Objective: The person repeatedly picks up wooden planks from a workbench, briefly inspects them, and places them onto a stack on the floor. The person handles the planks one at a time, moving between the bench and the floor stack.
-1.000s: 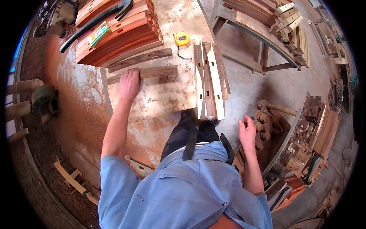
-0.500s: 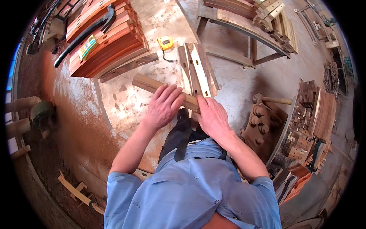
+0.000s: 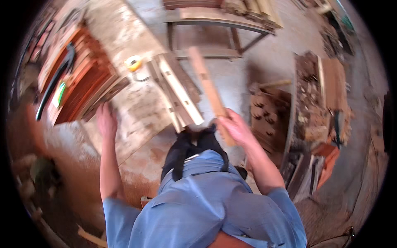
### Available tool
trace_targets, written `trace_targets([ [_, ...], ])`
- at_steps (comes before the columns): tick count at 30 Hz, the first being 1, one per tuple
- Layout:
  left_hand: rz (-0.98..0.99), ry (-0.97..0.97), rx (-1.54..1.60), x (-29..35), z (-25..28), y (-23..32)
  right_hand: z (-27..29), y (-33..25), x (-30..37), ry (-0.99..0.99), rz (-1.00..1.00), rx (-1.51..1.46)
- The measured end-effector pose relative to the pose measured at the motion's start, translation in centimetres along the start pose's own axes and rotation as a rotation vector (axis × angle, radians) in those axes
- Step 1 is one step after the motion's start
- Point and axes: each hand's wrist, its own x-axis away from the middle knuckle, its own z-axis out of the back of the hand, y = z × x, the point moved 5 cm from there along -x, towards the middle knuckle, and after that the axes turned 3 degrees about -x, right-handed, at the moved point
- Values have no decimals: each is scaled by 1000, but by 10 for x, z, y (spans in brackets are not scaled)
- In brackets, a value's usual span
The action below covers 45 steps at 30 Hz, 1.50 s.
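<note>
My right hand (image 3: 236,127) is closed round a wooden slat (image 3: 205,78), gripping it near its lower end. The slat points up and away, tilted left, and a dark slot shows on its face. My left hand (image 3: 107,120) is stretched out at the near end of a dark wooden strip (image 3: 108,96) lying beside a stack of reddish boards (image 3: 92,78). Its fingers look extended but are blurred; whether they touch the strip I cannot tell. Between my hands, several slotted strips (image 3: 178,89), one of them pale, lie side by side on the worktable (image 3: 136,108).
A hammer (image 3: 56,80) rests on the board stack. A yellow tape measure (image 3: 133,63) lies on the table. Ahead stands a bench (image 3: 206,16) with timber. To the right are a mallet (image 3: 273,84), a box of rounded wooden pieces (image 3: 264,120) and stacked wood offcuts (image 3: 318,120).
My left hand has let go of the slat and moved left toward the board stack. My right hand has swung the slat right and more upright. The view has turned to the right.
</note>
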Motion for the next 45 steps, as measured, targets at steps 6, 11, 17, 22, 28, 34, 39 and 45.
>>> trace_targets([
  [6,152,-83,-166,-28,-15,-78,43,44,32,297,238,27],
  [11,150,-93,-252,-30,-14,-82,78,82,47,441,67,44],
  [17,61,-183,-289,-26,-17,-84,80,82,59,531,44,-154],
  [22,124,-144,-79,4,11,-63,86,70,62,564,131,-255],
  [28,454,-155,573,44,26,-25,105,54,74,622,267,-269],
  [34,822,-493,1527,32,34,67,117,37,76,609,458,-452],
  [39,766,-876,1935,8,41,144,124,66,85,573,364,-433],
  [45,750,-1071,1978,-11,38,236,134,89,105,627,270,-463],
])
